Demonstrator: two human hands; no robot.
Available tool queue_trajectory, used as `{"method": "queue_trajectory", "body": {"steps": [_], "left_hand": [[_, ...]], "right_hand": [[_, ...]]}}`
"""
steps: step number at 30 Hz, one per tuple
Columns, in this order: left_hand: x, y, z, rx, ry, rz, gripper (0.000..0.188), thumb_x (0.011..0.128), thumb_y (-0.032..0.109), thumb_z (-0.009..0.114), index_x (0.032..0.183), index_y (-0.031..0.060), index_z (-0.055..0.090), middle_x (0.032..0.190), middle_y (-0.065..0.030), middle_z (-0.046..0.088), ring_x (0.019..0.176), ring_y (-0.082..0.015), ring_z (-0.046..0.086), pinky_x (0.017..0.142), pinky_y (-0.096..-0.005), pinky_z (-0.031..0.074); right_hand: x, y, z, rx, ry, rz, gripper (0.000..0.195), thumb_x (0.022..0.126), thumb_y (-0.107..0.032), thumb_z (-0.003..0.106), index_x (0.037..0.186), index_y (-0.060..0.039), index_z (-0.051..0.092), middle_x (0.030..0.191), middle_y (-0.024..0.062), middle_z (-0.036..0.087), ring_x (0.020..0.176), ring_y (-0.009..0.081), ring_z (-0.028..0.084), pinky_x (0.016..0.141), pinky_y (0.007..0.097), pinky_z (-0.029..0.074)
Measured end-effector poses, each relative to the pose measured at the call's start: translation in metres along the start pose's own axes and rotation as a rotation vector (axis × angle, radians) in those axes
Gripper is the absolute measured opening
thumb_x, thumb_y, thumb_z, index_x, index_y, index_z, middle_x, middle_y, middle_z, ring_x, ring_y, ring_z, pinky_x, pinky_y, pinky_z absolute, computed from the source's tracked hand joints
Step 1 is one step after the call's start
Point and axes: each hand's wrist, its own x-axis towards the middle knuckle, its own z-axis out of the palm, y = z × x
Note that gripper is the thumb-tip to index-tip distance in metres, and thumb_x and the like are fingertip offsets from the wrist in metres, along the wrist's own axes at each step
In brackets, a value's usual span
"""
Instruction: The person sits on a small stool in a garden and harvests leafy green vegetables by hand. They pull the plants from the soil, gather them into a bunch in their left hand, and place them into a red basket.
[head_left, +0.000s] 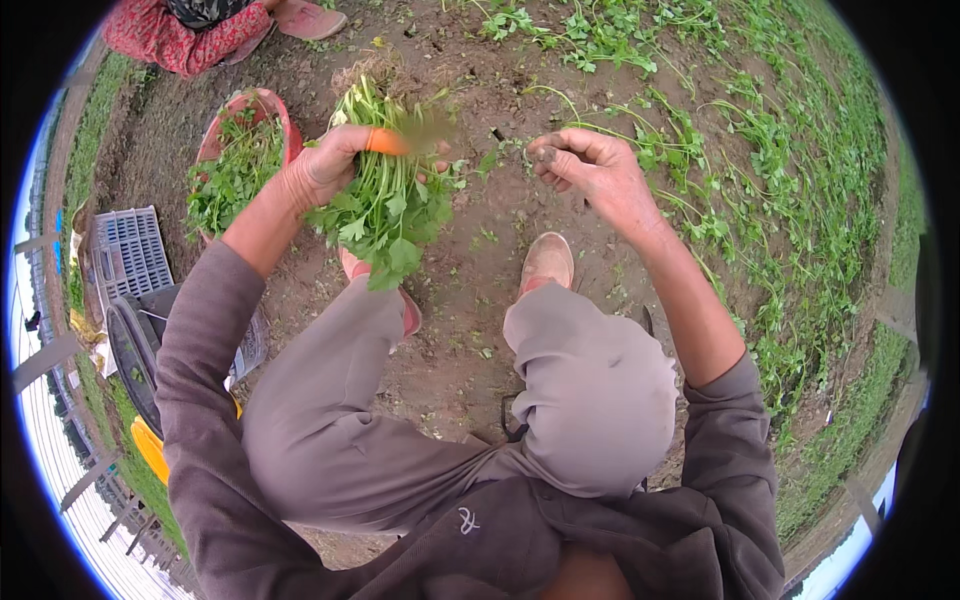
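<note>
My left hand is closed around a bunch of leafy green stems, likely celery or a similar herb. The roots point away from me and the leaves hang toward my knees. An orange cover wraps the thumb of that hand. To the right, over bare soil, is my right hand, its thumb and fingertips drawn together and darkened with dirt. A small bit of greenery shows by those fingertips; whether they pinch it I cannot tell. Further right, long-stemmed green plants lie on the soil.
A red tub holding more greens stands left of my left hand. Beyond it are a grey plastic crate, a dark container and a yellow object. Another person's red patterned sleeve and pink shoe are at the upper left.
</note>
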Motion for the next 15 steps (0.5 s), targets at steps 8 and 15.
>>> {"method": "queue_trajectory", "body": {"steps": [8, 15], "left_hand": [[0.035, -0.058, -0.051, -0.195, 0.166, -0.215, 0.039, 0.08, 0.02, 0.048, 0.109, -0.0069, 0.05, 0.099, -0.0164, 0.059, 0.087, -0.021, 0.06, 0.077, -0.0322, 0.049], [0.063, -0.098, -0.03, -0.352, 0.296, -0.169, 0.046, 0.078, 0.018, 0.049, 0.119, -0.0006, 0.041, 0.104, -0.0183, 0.055, 0.086, -0.0227, 0.059, 0.077, -0.0327, 0.049]], "right_hand": [[0.098, 0.08, 0.091, 0.067, 0.09, 0.116, 0.021, 0.071, -0.021, 0.06, 0.078, -0.0012, 0.064, 0.065, 0.006, 0.061, 0.059, 0.0109, 0.054, 0.059, 0.0257, 0.044], [0.082, 0.111, 0.099, 0.631, 0.189, 0.274, 0.013, 0.076, -0.006, 0.052, 0.078, 0.0041, 0.059, 0.074, 0.0095, 0.061, 0.061, 0.0137, 0.058, 0.051, 0.0294, 0.048]]}}
